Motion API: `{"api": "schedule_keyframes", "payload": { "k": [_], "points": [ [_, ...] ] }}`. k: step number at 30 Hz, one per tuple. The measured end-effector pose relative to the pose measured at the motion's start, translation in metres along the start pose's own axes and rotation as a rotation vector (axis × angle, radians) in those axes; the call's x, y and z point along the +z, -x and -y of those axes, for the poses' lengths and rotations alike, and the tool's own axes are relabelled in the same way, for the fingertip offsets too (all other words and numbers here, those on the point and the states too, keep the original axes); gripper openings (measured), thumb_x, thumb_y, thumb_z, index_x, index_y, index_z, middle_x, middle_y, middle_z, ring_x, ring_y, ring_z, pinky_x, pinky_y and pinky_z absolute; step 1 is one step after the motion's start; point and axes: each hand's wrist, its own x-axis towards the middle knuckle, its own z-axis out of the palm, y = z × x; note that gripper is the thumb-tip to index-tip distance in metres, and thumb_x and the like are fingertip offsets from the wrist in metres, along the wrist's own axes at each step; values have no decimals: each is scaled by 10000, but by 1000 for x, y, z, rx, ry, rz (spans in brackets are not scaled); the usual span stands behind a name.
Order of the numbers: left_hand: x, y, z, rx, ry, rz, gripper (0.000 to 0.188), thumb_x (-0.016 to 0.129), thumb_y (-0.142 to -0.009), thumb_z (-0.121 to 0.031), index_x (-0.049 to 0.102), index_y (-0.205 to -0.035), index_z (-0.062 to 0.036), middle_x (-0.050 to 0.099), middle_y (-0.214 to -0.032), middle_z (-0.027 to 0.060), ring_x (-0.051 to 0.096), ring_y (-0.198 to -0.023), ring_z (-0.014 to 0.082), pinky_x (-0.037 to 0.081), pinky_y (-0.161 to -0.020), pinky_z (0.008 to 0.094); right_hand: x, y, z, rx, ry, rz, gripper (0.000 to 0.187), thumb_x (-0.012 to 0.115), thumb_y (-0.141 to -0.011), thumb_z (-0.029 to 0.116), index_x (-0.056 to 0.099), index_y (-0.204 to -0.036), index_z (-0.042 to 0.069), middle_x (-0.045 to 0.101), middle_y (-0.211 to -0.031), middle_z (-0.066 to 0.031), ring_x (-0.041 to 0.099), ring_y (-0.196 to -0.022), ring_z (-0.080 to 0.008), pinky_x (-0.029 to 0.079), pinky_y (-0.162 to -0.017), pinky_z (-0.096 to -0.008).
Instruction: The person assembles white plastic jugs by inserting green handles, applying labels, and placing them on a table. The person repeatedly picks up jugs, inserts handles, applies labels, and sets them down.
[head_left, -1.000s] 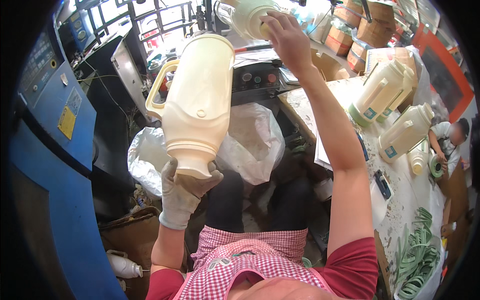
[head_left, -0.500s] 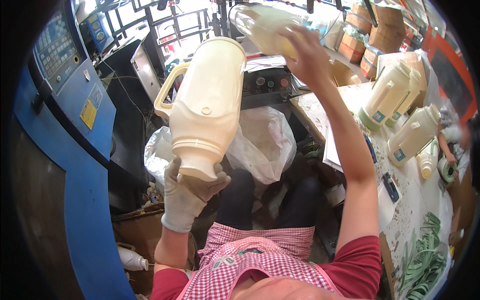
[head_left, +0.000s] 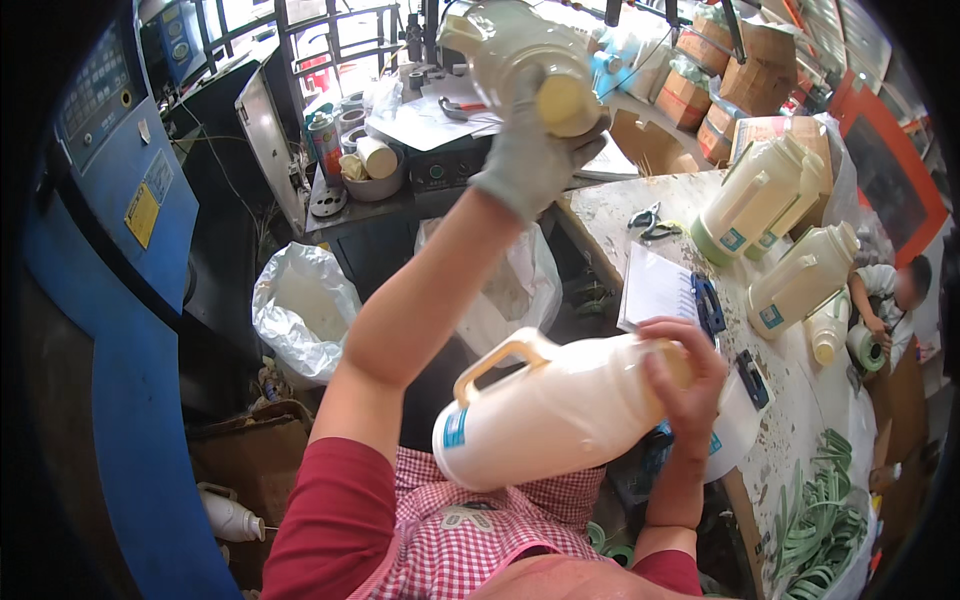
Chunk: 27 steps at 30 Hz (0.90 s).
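Hands swapped since before — gloved left hand (head_left: 530, 150) clamped on raised jug (head_left: 520, 55), bare right hand (head_left: 685, 385) gripping cream jug (head_left: 560, 410)

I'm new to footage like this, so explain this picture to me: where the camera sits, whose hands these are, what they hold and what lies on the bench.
There is no machine arm here. A wide camera on a person's head looks down, so straight edges bend. The gloved left hand grips a raised jug held up high. The bare right hand grips a cream plastic jug with a handle, lying sideways. On the workbench stand two more jugs, beside a notebook and green bands. A blue machine stands at the left.
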Motion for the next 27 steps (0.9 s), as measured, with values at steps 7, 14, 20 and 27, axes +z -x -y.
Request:
{"api": "schedule_keyframes", "payload": {
  "k": [7,14,20,27],
  "points": [
    [-40,-182,-17,61,7,-308,609,575,-956,-566,427,-1441,-228,582,-1257,133,654,-992,330,576,-813,491,64,-62,-30,49,-67,186,282,767,-839,131,720,-1094,19,765,-991,-106,745,-952,-202,564,-894,-320],
    [-70,-218,-23,653,-276,-115,368,620,-943,-452,578,-1247,-249,637,-1152,44,628,-996,215,563,-686,444,132,-183,-169,158,146,260,666,797,-754,311,623,-1360,95,750,-940,-140,741,-877,-282,582,-868,-395],
    [-59,-194,-16,40,-4,-243,435,632,-905,-520,572,-1265,-284,624,-1172,13,616,-1025,251,563,-757,442,210,-266,-251,303,422,402,1064,800,-673,366,379,-1613,101,712,-1272,-230,681,-1200,-360,533,-1037,-417],
    [-58,-212,-16,441,-219,-222,509,592,-954,-507,521,-1375,-229,574,-1262,71,613,-1043,298,558,-823,509,247,-301,-279,396,406,509,1278,869,-721,374,77,-1683,93,741,-1216,-226,707,-1172,-340,538,-1026,-383]
  ]
}}
